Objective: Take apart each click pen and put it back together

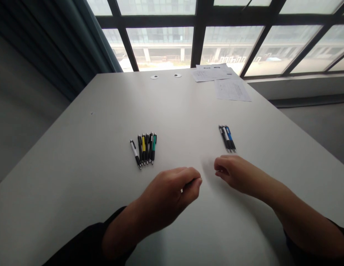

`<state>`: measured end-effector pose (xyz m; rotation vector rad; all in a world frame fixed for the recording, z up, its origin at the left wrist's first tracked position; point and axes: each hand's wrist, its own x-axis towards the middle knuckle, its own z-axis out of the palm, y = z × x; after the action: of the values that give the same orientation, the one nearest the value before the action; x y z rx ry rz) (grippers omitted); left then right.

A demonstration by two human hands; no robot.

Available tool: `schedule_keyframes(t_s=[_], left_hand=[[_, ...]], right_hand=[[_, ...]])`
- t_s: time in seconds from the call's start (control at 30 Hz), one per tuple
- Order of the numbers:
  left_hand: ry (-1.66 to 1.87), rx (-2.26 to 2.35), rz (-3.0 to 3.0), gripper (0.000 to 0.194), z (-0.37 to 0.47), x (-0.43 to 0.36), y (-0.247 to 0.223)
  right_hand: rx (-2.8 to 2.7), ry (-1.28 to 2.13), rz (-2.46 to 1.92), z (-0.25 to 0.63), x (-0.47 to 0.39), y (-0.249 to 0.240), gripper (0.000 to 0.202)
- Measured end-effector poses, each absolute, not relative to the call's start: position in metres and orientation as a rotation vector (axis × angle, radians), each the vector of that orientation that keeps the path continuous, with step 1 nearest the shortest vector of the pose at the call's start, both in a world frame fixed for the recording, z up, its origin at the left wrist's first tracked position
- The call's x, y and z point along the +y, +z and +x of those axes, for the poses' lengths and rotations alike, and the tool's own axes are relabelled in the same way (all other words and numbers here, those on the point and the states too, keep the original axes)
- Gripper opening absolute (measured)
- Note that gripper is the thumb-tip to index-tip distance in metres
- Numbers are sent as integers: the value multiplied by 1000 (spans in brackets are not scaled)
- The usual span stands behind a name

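My left hand [176, 192] is closed in a pinch above the front of the table, with a tiny bright tip just showing at its fingertips; the rest of what it holds is hidden. Facing it, my right hand [230, 170] has curled fingers, and a small light spot shows by the fingertips, too small to name. Beyond my left hand lies a row of several click pens, among them a white pen [135, 153], a yellow pen [143, 147] and a green pen [154, 147]. Just past my right hand is a smaller group with a blue pen [230, 137] at its right side.
The white table [174, 111] reaches to a dark-framed window. Printed sheets of paper [233, 89] lie at its far right corner. Two round cable-hole covers [154, 77] sit near the back edge. A dark blue curtain [66, 40] hangs at the left.
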<state>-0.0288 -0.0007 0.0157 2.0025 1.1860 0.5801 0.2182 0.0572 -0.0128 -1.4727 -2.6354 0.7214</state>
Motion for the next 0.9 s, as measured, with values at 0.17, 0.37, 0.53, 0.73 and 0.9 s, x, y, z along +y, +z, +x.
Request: schedule_keyframes(t_s=[0.17,0.37,0.53,0.73,0.9], left_hand=[[586,1192,2024,17,-31,0,14],[582,1203,2031,17,-29,0,11],[589,1145,2062,16,-28,-3,4],[600,1118,2140,13,-28,-3,4],[581,1093,2148,13,-28,-2,4]], right_hand=[[-2721,792,-1583,220,67,-30,9],[-2608,921,-1498,224,57,-8,31],[-2271,1273,-1079,212,39,17,28],[-2195,1267,-949,205,30,18,12],[-2165,1242,-931,204,31,16,10]])
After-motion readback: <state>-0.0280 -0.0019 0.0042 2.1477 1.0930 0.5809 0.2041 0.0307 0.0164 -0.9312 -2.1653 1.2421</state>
